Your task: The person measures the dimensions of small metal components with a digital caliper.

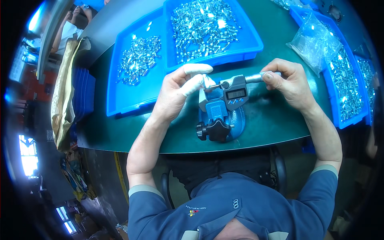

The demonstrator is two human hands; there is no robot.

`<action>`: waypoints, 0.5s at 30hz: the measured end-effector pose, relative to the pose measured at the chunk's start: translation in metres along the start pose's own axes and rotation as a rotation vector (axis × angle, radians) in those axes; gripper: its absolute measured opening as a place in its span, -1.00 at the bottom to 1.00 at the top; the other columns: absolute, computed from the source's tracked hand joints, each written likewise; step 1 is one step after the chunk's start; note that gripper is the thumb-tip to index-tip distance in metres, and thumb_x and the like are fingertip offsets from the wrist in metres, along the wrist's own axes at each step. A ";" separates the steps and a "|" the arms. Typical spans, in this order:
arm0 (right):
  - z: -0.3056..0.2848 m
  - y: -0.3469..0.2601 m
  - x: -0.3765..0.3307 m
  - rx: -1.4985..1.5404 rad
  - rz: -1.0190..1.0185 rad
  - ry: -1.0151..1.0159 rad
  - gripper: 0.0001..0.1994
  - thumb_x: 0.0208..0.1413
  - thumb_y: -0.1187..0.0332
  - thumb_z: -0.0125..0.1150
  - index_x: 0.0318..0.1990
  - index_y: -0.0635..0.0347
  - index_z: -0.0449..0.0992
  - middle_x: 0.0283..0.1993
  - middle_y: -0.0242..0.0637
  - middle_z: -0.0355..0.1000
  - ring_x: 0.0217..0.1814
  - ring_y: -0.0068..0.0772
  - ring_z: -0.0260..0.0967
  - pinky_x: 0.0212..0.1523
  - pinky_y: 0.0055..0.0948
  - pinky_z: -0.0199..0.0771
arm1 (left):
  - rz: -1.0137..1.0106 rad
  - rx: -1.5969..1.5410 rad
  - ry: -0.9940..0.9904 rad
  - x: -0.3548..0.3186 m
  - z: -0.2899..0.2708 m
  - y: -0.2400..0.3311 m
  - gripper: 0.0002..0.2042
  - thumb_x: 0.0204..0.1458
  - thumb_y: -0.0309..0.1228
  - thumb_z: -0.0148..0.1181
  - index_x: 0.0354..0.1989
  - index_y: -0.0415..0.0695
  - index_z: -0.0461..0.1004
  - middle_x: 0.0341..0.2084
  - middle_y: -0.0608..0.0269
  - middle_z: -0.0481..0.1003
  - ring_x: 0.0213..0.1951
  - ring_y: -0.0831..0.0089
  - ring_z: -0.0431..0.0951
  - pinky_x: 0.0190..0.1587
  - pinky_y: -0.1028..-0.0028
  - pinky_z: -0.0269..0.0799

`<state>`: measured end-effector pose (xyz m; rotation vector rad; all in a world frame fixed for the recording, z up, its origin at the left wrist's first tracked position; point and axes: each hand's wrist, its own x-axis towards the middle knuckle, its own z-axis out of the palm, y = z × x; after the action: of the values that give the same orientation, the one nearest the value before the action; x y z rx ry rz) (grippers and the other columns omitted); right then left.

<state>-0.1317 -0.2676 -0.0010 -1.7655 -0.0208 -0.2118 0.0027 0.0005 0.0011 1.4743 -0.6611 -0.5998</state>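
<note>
White-sheathed fingers [193, 85] of the left hand [172, 94] bend almost together, whether on anything I cannot tell, beside a grey digital micrometer [235, 94] clamped in a blue metal stand [238, 120]; the right hand [292, 83] pinches its silver thimble [253, 78]. Green tabletop [276, 116], its near edge curved, opens toward a blue plastic tray [353, 121] at right.

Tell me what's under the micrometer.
Under the micrometer is a blue stand with a black knob, on the green tabletop. The stand's base covers the patch beneath it, so that can't be seen.
</note>
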 end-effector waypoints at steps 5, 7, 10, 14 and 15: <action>0.000 0.001 0.000 0.013 0.008 0.000 -0.72 0.16 0.20 0.30 -0.27 0.30 0.56 -0.46 -0.43 0.40 -0.43 -0.69 0.34 -0.39 -0.66 0.33 | -0.062 -0.072 -0.032 0.002 -0.003 -0.002 -0.70 0.15 -0.38 0.21 0.01 -0.26 0.49 -0.16 0.18 0.54 -0.18 0.47 0.59 -0.08 0.43 0.54; 0.000 0.000 0.000 0.012 0.011 -0.002 -0.72 0.16 0.21 0.30 -0.27 0.30 0.56 -0.46 -0.43 0.40 -0.43 -0.69 0.34 -0.39 -0.67 0.33 | -0.056 -0.073 -0.031 0.002 -0.002 -0.001 -0.70 0.14 -0.39 0.21 0.01 -0.26 0.49 -0.16 0.18 0.54 -0.18 0.47 0.59 -0.08 0.43 0.54; 0.000 -0.001 0.000 0.005 0.009 -0.005 -0.72 0.16 0.21 0.30 -0.27 0.30 0.56 -0.46 -0.43 0.40 -0.43 -0.68 0.34 -0.39 -0.66 0.33 | -0.057 -0.077 -0.028 0.002 -0.002 0.000 -0.70 0.13 -0.40 0.23 0.01 -0.25 0.49 -0.16 0.18 0.54 -0.19 0.48 0.59 -0.08 0.44 0.54; 0.000 -0.003 0.000 0.001 0.014 -0.001 -0.72 0.15 0.21 0.31 -0.26 0.30 0.56 -0.44 -0.43 0.41 -0.42 -0.68 0.34 -0.38 -0.66 0.34 | -0.065 -0.063 -0.002 0.001 0.001 0.003 -0.72 0.11 -0.42 0.25 -0.02 -0.25 0.51 -0.19 0.18 0.56 -0.20 0.48 0.59 -0.09 0.44 0.54; 0.000 -0.003 0.000 0.004 0.015 -0.001 -0.73 0.15 0.21 0.31 -0.25 0.29 0.56 -0.44 -0.43 0.41 -0.41 -0.68 0.34 -0.38 -0.66 0.34 | -0.064 -0.063 -0.001 0.001 0.000 0.003 -0.72 0.11 -0.42 0.25 -0.02 -0.25 0.51 -0.19 0.18 0.56 -0.20 0.48 0.59 -0.09 0.44 0.54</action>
<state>-0.1324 -0.2670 0.0015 -1.7611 -0.0088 -0.2003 0.0033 -0.0007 0.0043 1.4410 -0.5923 -0.6653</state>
